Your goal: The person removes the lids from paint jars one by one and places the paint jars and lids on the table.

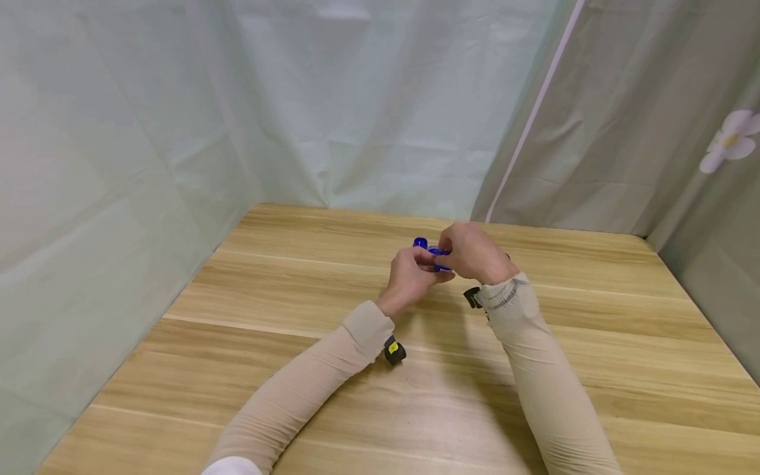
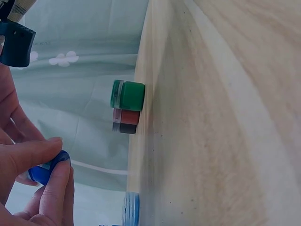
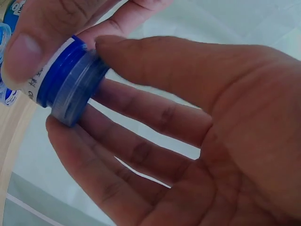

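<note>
A small blue jar [image 3: 59,75] with a clear lid [image 3: 80,89] and a white label is held between both hands, tilted, above the table's far part. My left hand [image 1: 410,274] pinches the jar's body between thumb and fingers, its thumb lying over the label in the right wrist view. Around the lid my right hand [image 1: 472,254] curls its thumb and fingertips. Just beyond the hands stands another blue jar [image 1: 420,243]. The left wrist view has the held jar [image 2: 42,174] partly covered by fingers.
A green jar [image 2: 131,96] stands near a red jar [image 2: 130,117] and a dark one [image 2: 127,128]. Another blue item [image 2: 131,207] shows at the bottom edge. Pale curtains [image 1: 380,112] hang behind the wooden table [image 1: 297,297].
</note>
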{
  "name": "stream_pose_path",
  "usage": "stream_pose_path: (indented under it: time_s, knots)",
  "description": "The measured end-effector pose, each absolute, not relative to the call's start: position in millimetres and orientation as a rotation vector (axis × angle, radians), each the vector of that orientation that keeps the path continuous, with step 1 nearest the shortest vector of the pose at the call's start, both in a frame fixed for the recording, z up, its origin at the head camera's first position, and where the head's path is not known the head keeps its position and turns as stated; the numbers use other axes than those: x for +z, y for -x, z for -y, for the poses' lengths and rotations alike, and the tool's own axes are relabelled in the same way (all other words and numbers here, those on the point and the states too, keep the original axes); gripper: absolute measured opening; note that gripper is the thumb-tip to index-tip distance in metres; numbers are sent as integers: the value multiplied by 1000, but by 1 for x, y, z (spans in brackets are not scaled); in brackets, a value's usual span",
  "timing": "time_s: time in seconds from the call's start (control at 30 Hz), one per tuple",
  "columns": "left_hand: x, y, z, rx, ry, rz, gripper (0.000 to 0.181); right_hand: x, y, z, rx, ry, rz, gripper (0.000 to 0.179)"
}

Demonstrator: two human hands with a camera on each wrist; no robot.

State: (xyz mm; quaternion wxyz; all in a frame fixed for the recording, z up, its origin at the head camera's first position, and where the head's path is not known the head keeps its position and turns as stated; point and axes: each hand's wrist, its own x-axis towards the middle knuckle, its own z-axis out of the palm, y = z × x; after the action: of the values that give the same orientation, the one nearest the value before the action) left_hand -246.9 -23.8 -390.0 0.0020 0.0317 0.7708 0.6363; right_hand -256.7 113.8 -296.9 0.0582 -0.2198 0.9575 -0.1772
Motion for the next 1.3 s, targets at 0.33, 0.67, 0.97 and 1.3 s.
stream_pose_path:
  time_s: [0.33, 0.67, 0.97, 1.3]
  knots:
    - [-390, 247, 23, 2019, -88, -2389, 26, -298, 256, -113, -543, 698, -2895, 6]
    - [-391, 247, 22, 1992, -83, -2420, 26, -297, 257, -113, -553, 678, -2913, 10]
    - [-393, 246, 22, 2006, -58, -2380, 26, -299, 258, -113, -539, 691, -2899, 10]
    - [-394, 247, 22, 1965, -81, -2458, 26, -300, 257, -113, -524, 663, -2876, 11]
